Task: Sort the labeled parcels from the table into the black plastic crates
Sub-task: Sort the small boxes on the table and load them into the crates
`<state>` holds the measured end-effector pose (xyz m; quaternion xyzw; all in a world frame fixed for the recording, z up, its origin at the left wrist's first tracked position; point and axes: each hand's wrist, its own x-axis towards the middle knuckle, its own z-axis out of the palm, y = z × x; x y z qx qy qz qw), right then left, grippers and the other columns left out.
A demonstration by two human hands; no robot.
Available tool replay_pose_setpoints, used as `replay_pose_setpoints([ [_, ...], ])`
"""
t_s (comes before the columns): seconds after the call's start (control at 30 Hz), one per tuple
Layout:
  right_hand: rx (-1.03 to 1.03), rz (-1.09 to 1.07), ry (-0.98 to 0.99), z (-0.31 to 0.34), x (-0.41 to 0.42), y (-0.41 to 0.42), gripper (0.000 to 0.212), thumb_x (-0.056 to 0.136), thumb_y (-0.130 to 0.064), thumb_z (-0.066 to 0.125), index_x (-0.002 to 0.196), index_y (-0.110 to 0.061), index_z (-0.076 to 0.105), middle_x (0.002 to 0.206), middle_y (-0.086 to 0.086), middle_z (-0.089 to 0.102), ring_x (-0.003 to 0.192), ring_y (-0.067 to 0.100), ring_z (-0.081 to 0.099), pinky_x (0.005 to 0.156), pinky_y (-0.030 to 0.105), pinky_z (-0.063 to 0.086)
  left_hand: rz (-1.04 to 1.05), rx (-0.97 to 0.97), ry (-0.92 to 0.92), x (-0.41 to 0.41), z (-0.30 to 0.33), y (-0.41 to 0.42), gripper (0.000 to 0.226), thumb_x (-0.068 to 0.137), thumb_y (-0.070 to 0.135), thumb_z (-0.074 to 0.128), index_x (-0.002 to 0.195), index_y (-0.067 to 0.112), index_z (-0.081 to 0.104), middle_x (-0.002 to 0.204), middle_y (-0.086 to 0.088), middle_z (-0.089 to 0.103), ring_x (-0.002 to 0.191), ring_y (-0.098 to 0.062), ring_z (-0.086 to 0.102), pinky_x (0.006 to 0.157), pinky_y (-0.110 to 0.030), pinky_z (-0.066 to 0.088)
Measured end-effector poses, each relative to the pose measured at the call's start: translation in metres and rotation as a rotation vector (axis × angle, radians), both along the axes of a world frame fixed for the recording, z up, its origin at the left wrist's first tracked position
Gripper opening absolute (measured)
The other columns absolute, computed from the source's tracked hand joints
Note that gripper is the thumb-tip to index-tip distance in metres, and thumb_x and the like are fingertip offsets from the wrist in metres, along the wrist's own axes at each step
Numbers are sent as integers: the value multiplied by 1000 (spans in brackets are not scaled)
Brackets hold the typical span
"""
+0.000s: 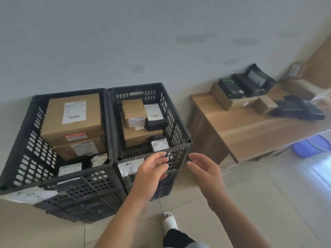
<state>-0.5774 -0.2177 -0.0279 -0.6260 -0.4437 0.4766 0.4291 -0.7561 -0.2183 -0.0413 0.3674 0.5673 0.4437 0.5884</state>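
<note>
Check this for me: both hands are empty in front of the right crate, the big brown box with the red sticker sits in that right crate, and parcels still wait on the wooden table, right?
Not quite. The head view shows the big brown box with the red sticker in the left crate, not the right crate. The rest holds: left hand and right hand are empty, and parcels wait on the wooden table.

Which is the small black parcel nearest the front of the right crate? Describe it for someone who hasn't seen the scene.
Two black plastic crates sit side by side against the wall; take the right crate. Just inside its front rim, above the left hand, lies a small black parcel with a white label. Unlike the other black parcel deeper in, it sits in front of the brown boxes.
</note>
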Motion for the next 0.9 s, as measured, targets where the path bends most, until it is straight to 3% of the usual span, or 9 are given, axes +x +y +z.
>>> replay_pose_setpoints([
  [0.2,53,-190,83,4,86,-20,21,96,-14,71,110,-29,76,108,-17,74,96,-12,67,77,12,46,-103,20,38,84,6,0,26,99,6,63,111,27,74,102,6,78,101,-15,73,86,-30,62],
  [0.33,54,-243,127,1,157,-18,21,96,-13,70,106,-30,76,102,-18,75,87,-12,67,70,9,48,-159,11,58,161,10,11,25,98,3,62,109,22,75,103,0,78,105,-21,72,91,-39,60],
  [0.53,107,-380,163,8,314,-9,21,97,-10,68,108,-26,76,101,-8,78,95,1,72,86,25,53,-287,17,68,311,4,41,24,98,5,65,108,23,77,103,0,78,107,-25,72,94,-43,60],
  [0.63,112,-457,172,-5,383,-11,22,97,-6,67,105,-24,76,94,-13,79,89,-3,71,84,28,52,-301,5,65,377,-11,53,21,98,8,66,108,22,77,102,-1,78,106,-28,72,94,-47,61],
  [0.8,13,-527,190,-24,454,-8,23,95,-10,69,105,-29,78,98,-14,79,93,-1,72,92,38,55,-379,-26,120,445,-21,69,28,96,10,68,97,36,80,102,6,77,101,-11,71,88,-30,60],
  [0.9,-21,-561,210,-33,483,7,23,95,-11,70,104,-30,79,99,-13,79,94,1,72,92,38,56,-380,-51,131,477,-21,94,24,96,8,67,99,29,80,105,1,77,93,-5,71,81,-21,59],
])
